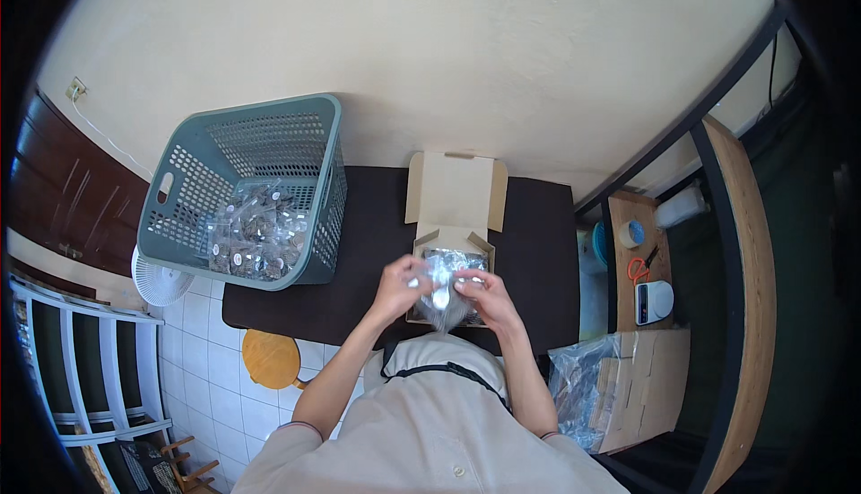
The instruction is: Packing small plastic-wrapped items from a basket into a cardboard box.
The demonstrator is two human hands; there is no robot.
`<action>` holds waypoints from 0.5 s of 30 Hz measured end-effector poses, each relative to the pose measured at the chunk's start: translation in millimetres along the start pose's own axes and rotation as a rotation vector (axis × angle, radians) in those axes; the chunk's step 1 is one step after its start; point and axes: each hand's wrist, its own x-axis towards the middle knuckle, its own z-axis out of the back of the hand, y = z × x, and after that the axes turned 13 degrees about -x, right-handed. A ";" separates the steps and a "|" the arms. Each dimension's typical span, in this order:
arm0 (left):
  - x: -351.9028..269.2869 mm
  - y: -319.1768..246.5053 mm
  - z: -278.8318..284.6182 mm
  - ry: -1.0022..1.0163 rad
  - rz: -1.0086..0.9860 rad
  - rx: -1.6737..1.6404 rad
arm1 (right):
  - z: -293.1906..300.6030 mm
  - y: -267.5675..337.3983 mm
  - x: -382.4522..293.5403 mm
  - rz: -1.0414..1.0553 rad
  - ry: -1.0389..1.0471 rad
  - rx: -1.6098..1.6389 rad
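Note:
My left hand (401, 287) and my right hand (490, 297) hold a clear plastic bag (442, 295) between them, pinched near its upper edge. The bag is blurred and shiny, with greyish contents that I cannot make out. It hangs over an open cardboard box (491, 258), whose lid stands raised towards the wall. Inside the box more clear plastic packets show behind the bag. On the left a grey-green plastic basket (329, 191) holds several clear bags of small brownish items (255, 232), some with round white stickers.
The box and basket are on a dark-covered table (538, 252). On the right, a wooden shelf (622, 215) holds a tape roll (631, 233), orange-handled scissors (639, 269) and a digital scale (654, 302). Flattened cardboard (649, 380) lies below. A round wooden stool (270, 359) stands at left.

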 end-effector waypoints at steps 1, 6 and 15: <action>-6.3 15.7 10.7 0.074 0.187 0.020 | 3.8 -8.4 -3.3 -0.002 0.006 -0.002; -30.7 42.1 11.7 -0.048 0.346 -0.207 | 12.7 -22.2 -9.4 -0.167 -0.021 -0.205; -2.8 29.9 -7.1 -0.462 0.006 -0.463 | -16.2 -14.9 -4.6 -0.275 0.147 0.470</action>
